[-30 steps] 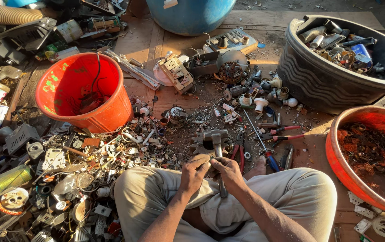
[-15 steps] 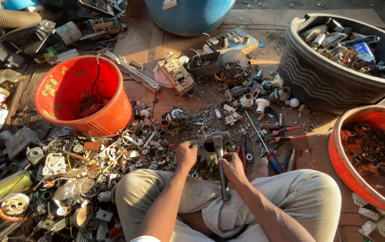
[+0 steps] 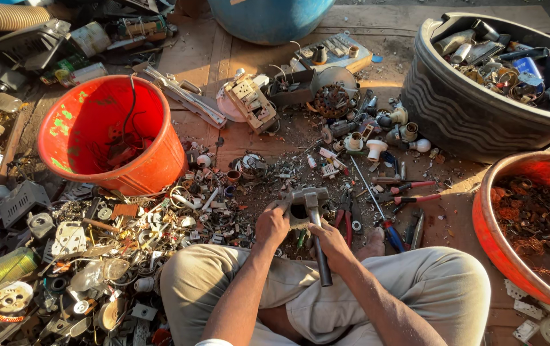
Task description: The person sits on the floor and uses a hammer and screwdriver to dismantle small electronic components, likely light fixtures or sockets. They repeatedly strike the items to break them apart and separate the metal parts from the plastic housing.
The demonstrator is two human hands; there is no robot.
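Around you, loose scrap litters the floor: an orange bucket (image 3: 112,138) upper left, a black tub (image 3: 480,109) of metal parts upper right, red-handled pliers (image 3: 409,192) just right of your work. At lower centre, your right hand (image 3: 331,242) grips a grey hammer (image 3: 313,221), its head on a small metal part (image 3: 297,211) pinched by your left hand (image 3: 272,224).

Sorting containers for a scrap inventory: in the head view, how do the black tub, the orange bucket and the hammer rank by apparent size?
1. black tub, though partly cut off at the frame edge.
2. orange bucket, clearly smaller than the tub.
3. hammer, smallest, held in the right hand.
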